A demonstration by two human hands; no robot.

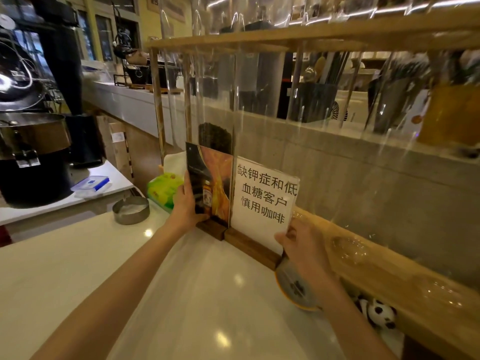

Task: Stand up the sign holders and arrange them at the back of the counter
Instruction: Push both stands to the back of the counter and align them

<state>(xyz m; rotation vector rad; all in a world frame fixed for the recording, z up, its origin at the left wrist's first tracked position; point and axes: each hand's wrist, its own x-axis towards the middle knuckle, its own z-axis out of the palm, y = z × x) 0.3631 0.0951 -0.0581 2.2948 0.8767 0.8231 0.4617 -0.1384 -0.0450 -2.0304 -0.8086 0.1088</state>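
Two sign holders stand upright side by side at the back of the white counter (181,294), each an acrylic panel in a dark wooden base. The left sign holder (213,183) shows a dark and orange bottle advert. My left hand (185,203) grips its left edge. The right sign holder (262,201) carries a white sheet with black Chinese characters. My right hand (298,242) holds its lower right corner. Their wooden bases nearly touch end to end.
A wooden ledge (376,261) with tall clear dispensers runs behind the signs. A metal ring tin (131,210) and a green packet (163,188) lie to the left. A yellow-rimmed dish (291,287) and a panda toy (379,313) sit at the right. A black roaster (31,152) stands far left.
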